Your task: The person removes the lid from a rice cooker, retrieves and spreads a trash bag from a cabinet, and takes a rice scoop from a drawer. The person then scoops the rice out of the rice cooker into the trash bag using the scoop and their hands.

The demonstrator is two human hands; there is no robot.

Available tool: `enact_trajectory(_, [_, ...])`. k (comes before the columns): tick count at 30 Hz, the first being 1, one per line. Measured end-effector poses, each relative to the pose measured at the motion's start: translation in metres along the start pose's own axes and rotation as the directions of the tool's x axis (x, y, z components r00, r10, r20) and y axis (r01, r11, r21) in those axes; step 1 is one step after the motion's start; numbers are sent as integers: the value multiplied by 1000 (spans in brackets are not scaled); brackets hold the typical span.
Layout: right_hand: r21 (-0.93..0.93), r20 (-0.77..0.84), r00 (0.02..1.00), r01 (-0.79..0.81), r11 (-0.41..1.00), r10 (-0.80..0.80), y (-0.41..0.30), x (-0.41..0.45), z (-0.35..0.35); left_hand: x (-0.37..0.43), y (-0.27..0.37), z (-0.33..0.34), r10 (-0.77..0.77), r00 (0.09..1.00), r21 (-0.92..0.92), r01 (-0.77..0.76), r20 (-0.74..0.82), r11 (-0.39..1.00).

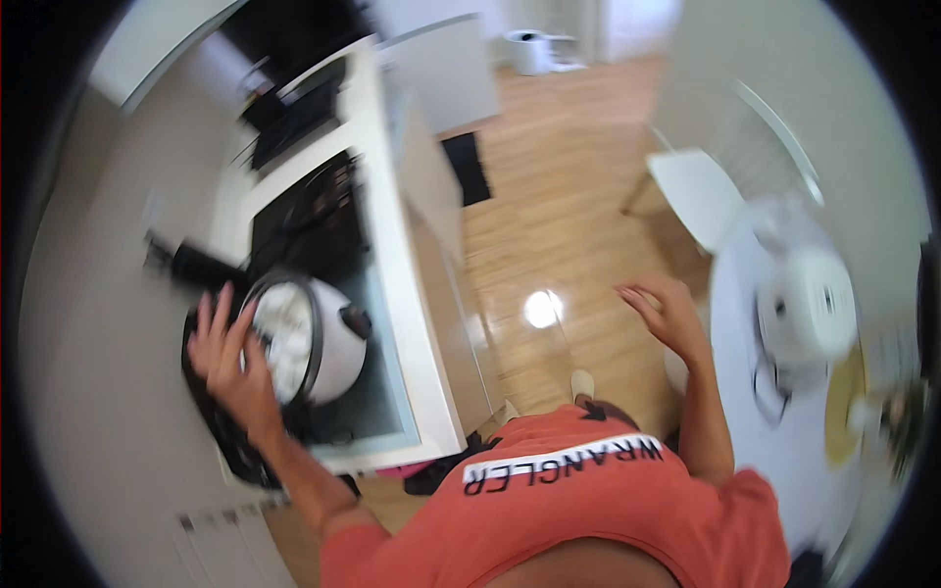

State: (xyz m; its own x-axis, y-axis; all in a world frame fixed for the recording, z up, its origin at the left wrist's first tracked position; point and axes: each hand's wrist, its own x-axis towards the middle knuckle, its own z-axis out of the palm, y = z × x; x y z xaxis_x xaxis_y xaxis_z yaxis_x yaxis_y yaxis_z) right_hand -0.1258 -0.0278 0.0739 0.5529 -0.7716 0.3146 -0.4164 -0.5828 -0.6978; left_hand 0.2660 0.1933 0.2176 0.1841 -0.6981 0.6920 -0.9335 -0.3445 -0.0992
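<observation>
My left hand [239, 360] is at the left, fingers spread, over the near left edge of an open white cooking pot [342, 345] with a dark rim; whether it touches the pot cannot be told. White pieces [287, 342] fill the pot, which stands tilted-looking at the near end of the counter on a glass-topped surface [393, 382]. A black object [213, 415] lies partly beneath my left hand and forearm. My right hand [658, 309] hangs over the wooden floor at the right, fingers loosely bent, thumb apart, holding nothing.
The white counter [426, 353] runs along the left, with a black hob [309, 213] and a black cylindrical object [206, 266]. To the right are an oval table [735, 353] bearing a blurred white appliance [809, 305], and a white chair [695, 191]. A dark mat [467, 169] lies on the floor.
</observation>
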Motion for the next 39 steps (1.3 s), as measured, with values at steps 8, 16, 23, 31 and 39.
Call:
enact_trajectory(8, [138, 170, 985, -67, 988, 43, 65, 55, -26, 15, 82, 53, -197, 980, -209, 200, 36, 957])
enact_trajectory(16, [230, 313, 938, 80, 970, -151, 81, 170, 21, 57, 106, 172, -316, 947, -351, 316, 58, 882])
enact_trajectory(23, [346, 349, 888, 174, 922, -299, 98, 310, 100, 108, 53, 300, -485, 865, -489, 481, 128, 728])
enact_trajectory(31, [373, 565, 757, 121, 920, -328, 71, 453, 184, 148, 43, 413, -491, 820, -442, 573, 295, 690])
enact_trajectory(39, [608, 578, 299, 463, 645, -759, 78, 475, 330, -4, 117, 423, -780, 478, 93, 827, 404, 554])
